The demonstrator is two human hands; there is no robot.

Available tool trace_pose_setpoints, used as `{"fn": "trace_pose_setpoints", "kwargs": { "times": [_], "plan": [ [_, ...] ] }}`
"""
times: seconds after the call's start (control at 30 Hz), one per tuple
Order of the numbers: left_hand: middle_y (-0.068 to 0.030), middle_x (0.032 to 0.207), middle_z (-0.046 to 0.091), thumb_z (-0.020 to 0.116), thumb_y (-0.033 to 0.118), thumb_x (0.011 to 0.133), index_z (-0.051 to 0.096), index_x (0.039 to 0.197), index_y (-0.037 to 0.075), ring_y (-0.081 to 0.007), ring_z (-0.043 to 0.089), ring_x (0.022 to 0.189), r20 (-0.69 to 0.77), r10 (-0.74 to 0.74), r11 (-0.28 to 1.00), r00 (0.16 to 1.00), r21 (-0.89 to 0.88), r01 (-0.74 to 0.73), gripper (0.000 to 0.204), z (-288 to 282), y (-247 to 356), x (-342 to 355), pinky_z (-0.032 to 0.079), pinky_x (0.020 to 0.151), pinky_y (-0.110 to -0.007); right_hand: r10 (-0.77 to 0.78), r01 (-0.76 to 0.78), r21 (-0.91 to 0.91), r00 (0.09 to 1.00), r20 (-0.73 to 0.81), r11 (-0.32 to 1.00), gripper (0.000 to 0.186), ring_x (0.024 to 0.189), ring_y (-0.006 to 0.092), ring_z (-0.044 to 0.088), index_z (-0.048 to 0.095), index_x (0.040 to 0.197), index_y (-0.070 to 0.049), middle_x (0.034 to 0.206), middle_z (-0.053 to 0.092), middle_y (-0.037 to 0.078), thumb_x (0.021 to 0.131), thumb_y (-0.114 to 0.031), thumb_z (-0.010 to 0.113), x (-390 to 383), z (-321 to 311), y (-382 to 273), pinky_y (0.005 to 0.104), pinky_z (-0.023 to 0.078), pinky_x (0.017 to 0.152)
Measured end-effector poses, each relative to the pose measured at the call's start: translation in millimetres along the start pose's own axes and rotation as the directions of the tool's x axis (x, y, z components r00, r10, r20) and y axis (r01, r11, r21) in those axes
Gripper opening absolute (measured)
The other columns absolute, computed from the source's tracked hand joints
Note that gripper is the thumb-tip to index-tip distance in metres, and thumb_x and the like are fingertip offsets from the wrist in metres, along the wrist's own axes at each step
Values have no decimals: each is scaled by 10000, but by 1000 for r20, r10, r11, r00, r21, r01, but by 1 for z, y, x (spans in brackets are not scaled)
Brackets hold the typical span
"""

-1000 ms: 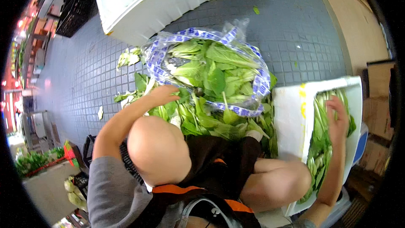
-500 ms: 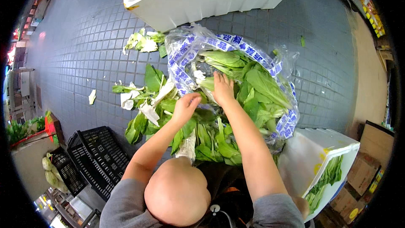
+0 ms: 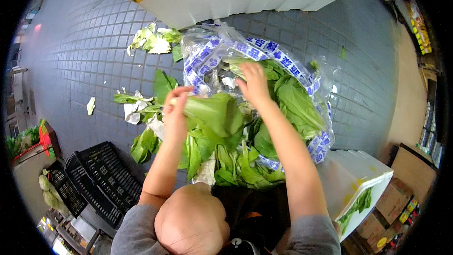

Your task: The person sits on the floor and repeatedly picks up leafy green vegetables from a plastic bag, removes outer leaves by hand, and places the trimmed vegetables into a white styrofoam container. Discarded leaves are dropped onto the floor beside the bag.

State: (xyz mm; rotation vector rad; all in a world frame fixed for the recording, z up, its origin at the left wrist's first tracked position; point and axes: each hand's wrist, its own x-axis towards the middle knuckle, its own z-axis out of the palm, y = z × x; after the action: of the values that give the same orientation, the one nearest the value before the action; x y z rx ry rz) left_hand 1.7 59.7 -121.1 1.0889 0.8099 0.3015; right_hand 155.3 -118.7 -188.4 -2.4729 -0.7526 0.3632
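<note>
Left hand [image 3: 175, 113] holds a leafy green [image 3: 218, 117] mid-frame.
Its grip pinches one end tight. The right hand [image 3: 255, 84] curves over greens [image 3: 297, 106] in the bag [image 3: 281, 58]; I can't tell if it holds any.

Black plastic crates [image 3: 104, 179], brown cardboard boxes [image 3: 395, 200], grey tiled floor [image 3: 89, 61]

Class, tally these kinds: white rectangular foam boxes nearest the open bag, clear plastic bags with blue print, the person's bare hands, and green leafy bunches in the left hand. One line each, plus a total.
White rectangular foam boxes: 2
Clear plastic bag with blue print: 1
Bare hands (left hand, right hand): 2
Green leafy bunch in the left hand: 1
Total: 6
</note>
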Motion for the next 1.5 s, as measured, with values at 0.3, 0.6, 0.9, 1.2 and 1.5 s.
{"fn": "trace_pose_setpoints", "kwargs": {
  "times": [0.3, 0.6, 0.9, 1.2, 1.5],
  "plan": [
    [-145, 1003, 615, 498, 141, 917, 500, 1060, 14, -249, 565, 1016, -147, 528, 840, 836, 238, -489, 192, -55, 93, -3, 427, 893, -376, 84, -161, 295, 963, 257, 942, 376, 869, 231, 605, 588, 1065, -73, 927, 638, 136, 703, -150, 655, 49, -59, 22, 336, 473, 762],
    [-5, 829, 534, 655, -27, 731, 504, 1039, 62, -76, 500, 733, 120, 273, 775, 955, 560, -292, 355, -36, 89, -40, 422, 629, -202, -24, -582, 749, 785, 620, 316, 587, 998, 160, 529, 482, 1221, -33, 1110, 580, 40, 745, -278, 723, -47, -78, -53, 292, 403, 892],
    [38, 754, 505, 698, 57, 731, 543, 1020, 66, -37, 463, 664, 308, 176, 757, 935, 564, -329, 328, -38, 59, -91, 399, 587, -196, 284, -283, 346, 958, 47, 895, 226, 727, 216, 588, 621, 932, -18, 813, 615, 142, 858, -226, 572, -121, -25, -63, 327, 445, 669],
    [-64, 892, 649, 758, 152, 696, 602, 1029, -2, -161, 597, 826, 502, 130, 732, 855, 533, -424, 399, -2, 100, -112, 468, 750, -286, 98, -111, 767, 993, 64, 632, 264, 865, 99, 571, 581, 1112, 6, 994, 628, 46, 863, -82, 574, -152, -87, -166, 223, 447, 772],
    [-42, 873, 618, 642, 251, 830, 586, 1077, 38, -104, 570, 712, 297, 97, 991, 950, -113, -66, 331, -31, 131, -109, 466, 626, -254, -126, -123, 721, 951, 281, 682, 473, 1029, 220, 551, 488, 1215, -32, 1099, 595, 124, 774, -119, 637, -143, -120, -229, 305, 415, 885]
  ]
}}
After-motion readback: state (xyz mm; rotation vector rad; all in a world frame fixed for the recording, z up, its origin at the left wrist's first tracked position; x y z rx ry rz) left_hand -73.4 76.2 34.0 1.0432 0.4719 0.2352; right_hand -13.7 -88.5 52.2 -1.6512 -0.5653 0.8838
